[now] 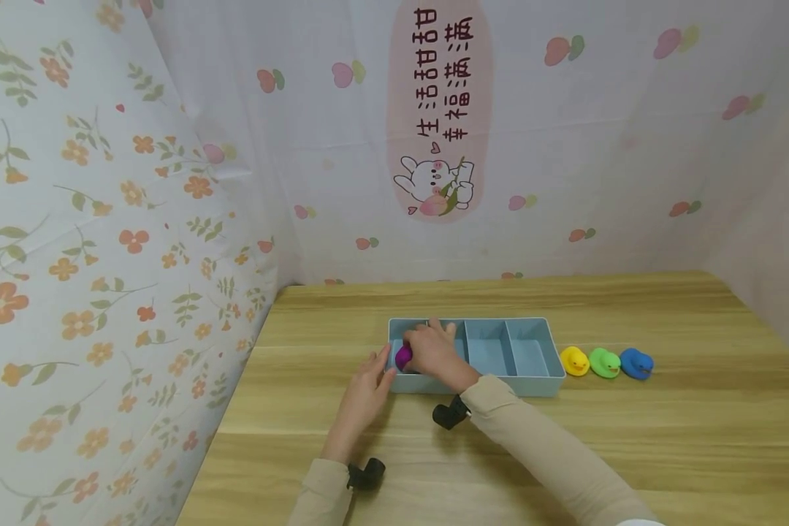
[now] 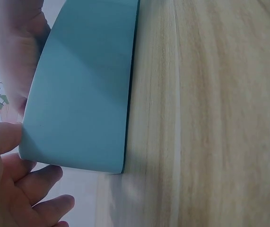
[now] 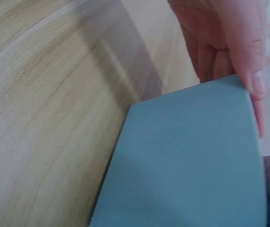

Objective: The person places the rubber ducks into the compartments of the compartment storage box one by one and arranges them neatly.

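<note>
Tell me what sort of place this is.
Probably a staged tabletop corner, perhaps for filming: printed sheets hang behind and beside a wood-grain table, and three toy ducks sit in a row by a divided blue tray.

Box (image 1: 532,386): pale grey-blue, open-topped, long and narrow, with three cross dividers forming four compartments in one row. Plain, smooth outer walls. Stands upright on the worktop (image 1: 697,446), its length running left to right.

Purple item (image 1: 403,357): small, glossy, rounded; full shape hidden by the right hand (image 1: 436,356), which grips it in the leftmost compartment.
</note>
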Tool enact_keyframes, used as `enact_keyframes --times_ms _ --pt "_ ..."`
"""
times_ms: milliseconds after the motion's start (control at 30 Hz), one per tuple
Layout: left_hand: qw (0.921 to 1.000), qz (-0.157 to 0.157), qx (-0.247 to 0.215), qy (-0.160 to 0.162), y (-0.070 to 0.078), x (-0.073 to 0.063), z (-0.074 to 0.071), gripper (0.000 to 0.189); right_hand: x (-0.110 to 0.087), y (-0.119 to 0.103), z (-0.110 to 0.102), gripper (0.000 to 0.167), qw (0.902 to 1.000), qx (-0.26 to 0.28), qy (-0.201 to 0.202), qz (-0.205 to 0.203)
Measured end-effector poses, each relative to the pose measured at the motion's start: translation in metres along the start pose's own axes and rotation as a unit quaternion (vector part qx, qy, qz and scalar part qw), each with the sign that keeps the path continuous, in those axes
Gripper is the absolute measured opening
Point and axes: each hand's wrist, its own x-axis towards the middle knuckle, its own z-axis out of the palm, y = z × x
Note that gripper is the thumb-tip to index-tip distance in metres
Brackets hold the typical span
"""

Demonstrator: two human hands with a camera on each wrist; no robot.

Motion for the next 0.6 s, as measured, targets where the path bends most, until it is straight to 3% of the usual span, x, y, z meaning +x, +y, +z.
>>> enact_keyframes --times_ms 200,600 --pt "1.0000 -0.005 0.002 -0.003 0.001 0.000 -0.001 0.049 -0.002 0.001 -0.015 0.038 0.9993 0.038 0.005 -0.002" --pt "1.0000 0.005 0.007 -0.001 0.003 -0.002 -0.001 0.049 -0.009 0.013 -0.032 0.025 0.9955 0.079 0.034 -0.041"
